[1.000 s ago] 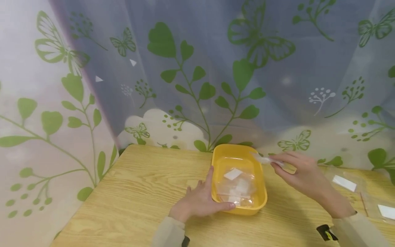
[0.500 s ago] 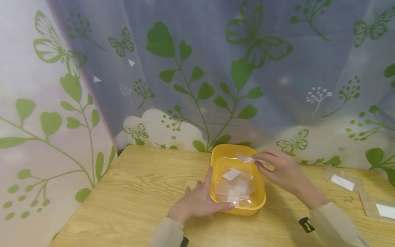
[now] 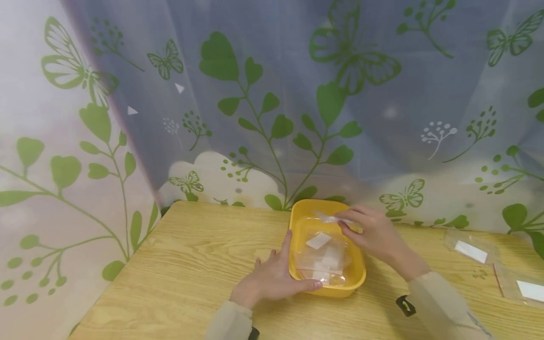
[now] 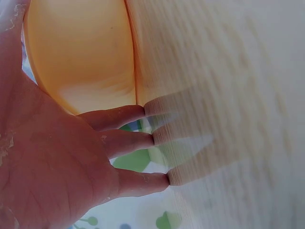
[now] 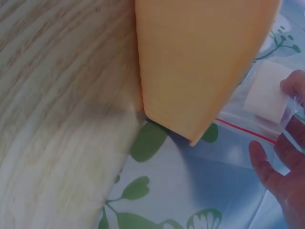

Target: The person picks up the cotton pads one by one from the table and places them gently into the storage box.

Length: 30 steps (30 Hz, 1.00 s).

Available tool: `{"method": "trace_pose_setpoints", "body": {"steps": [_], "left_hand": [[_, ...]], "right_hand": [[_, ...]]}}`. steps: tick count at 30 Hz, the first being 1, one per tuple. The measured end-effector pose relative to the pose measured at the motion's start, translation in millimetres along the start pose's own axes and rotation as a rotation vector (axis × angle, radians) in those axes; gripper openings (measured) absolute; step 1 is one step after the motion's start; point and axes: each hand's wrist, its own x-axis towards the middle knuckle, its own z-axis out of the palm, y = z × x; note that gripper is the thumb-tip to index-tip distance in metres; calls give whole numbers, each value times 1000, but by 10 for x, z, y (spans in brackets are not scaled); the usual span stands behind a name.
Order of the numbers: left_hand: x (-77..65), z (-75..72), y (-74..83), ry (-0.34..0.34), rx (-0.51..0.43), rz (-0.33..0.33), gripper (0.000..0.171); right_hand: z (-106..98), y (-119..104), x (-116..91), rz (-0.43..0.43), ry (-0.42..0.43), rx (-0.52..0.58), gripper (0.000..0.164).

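Observation:
A yellow plastic basin stands on the wooden table, holding several clear zip bags with white pieces inside. My left hand rests against its near left corner. The index finger lies along the left side and the thumb reaches over the near rim; in the left wrist view, the other fingers are straight, tips on the tabletop. Over the basin's far right part, my right hand pinches another clear zip bag. The right wrist view shows this bag's white piece and red seal line, beside the basin wall.
Two more zip bags with white inserts, one farther back and one nearer, lie on the table at the right. A curtain with green leaves and butterflies hangs right behind the table. A small black object shows near the right sleeve.
My right hand has moved left with the zip bag, from beyond the basin's right rim to over its inside. The left hand has stayed on the basin.

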Motion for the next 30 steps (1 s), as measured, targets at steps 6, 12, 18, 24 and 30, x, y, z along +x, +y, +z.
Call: {"method": "trace_pose_setpoints", "body": {"steps": [6, 12, 18, 24, 30], "left_hand": [[3, 6, -19, 1, 10, -2, 130], [10, 15, -28, 0, 26, -6, 130], [15, 26, -27, 7, 35, 0, 130], [15, 36, -17, 18, 32, 2, 130], [18, 52, -34, 24, 26, 10, 131]], "right_hand": [[126, -1, 7, 41, -35, -23, 25], [235, 2, 4, 77, -82, -23, 23], [295, 24, -26, 71, -118, -31, 22], [274, 5, -67, 111, -207, -30, 29], [216, -20, -112, 176, -209, 2, 27]]}}
